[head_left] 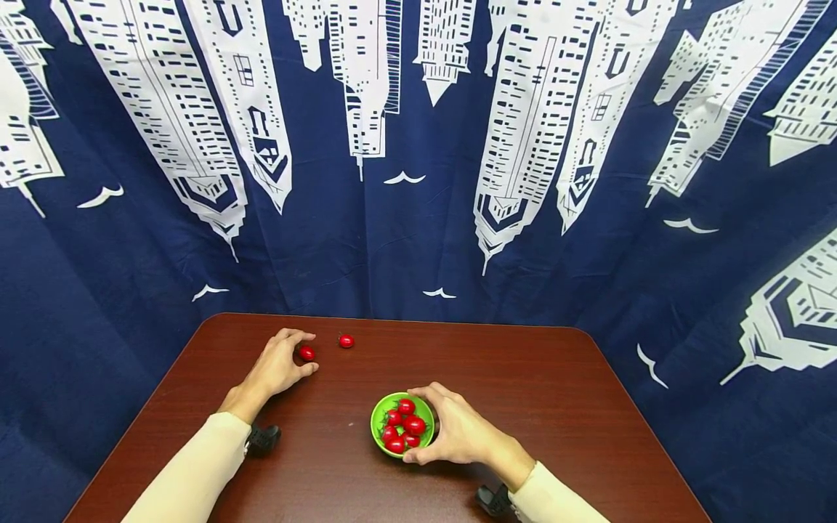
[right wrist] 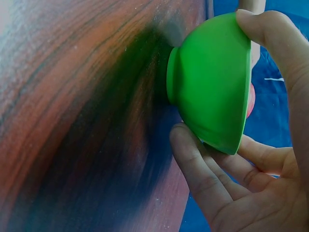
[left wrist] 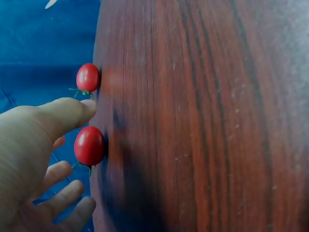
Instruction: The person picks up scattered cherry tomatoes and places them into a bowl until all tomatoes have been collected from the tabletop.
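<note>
My left hand (head_left: 277, 368) is around a red cherry tomato (head_left: 307, 353) on the table, thumb and fingers spread apart on either side of it. In the left wrist view the same tomato (left wrist: 89, 146) lies between thumb and fingers, with a gap around it. Just beyond, a second cherry tomato (head_left: 346, 341) with a green stem lies on the wood. With thumb at the rim and fingers under the side, my right hand (head_left: 463, 430) holds a small green bowl (right wrist: 210, 82). Several cherry tomatoes (head_left: 415, 425) sit inside the bowl.
The brown wooden table (head_left: 523, 378) has rounded far corners. Behind it hangs a dark blue curtain (head_left: 366, 240) with white buildings and birds. Black wrist devices are strapped at both sleeves (head_left: 196, 465).
</note>
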`<state>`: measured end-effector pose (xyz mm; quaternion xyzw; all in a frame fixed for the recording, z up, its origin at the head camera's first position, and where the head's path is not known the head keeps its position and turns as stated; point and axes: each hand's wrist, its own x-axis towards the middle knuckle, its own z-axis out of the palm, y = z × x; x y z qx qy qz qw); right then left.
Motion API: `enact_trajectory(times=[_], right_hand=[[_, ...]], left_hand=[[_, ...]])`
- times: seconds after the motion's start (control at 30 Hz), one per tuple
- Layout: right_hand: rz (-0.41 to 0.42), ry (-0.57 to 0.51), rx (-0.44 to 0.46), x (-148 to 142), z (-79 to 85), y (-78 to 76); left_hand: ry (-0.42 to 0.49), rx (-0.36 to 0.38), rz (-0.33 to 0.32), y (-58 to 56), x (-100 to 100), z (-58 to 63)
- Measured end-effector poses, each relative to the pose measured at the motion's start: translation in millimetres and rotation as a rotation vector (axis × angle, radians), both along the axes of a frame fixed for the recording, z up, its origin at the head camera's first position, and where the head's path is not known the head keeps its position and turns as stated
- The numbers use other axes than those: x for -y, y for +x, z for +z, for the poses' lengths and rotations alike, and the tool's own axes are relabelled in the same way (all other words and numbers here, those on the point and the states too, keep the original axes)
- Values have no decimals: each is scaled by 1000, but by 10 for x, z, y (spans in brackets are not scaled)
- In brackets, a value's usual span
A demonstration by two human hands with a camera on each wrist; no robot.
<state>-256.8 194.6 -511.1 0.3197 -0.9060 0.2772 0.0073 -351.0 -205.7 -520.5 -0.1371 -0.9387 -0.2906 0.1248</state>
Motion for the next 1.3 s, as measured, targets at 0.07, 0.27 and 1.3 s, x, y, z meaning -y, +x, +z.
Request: enact_trajectory(times=[0.07,0.27,1.3], right_hand=[[-1,2,-1,-4,-4,0],[0,0,5,-6,0,2],[20,-5,6,-1,25,-17]], left_hand=[[-1,-4,-14,-19,-4,9],[-6,22,-40,-50,4,6],[18,-89,-112,-621,352,-700]])
